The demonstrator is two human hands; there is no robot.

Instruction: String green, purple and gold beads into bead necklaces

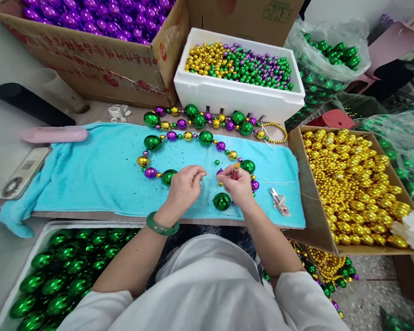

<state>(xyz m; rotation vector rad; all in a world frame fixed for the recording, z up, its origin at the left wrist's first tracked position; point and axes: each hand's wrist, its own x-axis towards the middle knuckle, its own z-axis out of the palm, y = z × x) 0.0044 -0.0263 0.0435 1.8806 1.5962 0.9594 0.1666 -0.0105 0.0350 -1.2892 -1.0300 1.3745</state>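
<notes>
On a turquoise towel lies a strand of green, gold and purple beads in a loop. My left hand is closed in a pinch on a thin white thread at the loop's near side. Just to its right, my right hand is closed around a small red tool with an orange-yellow tip; its kind is unclear. A purple bead partly shows by the right fingertips. Below them sits a large green bead. Small scissors lie to the right on the towel.
Behind the towel lies a second bead strand. A white foam box holds mixed small beads. Cardboard boxes hold purple beads and gold beads. Green beads fill a tray at lower left. A pink case lies left.
</notes>
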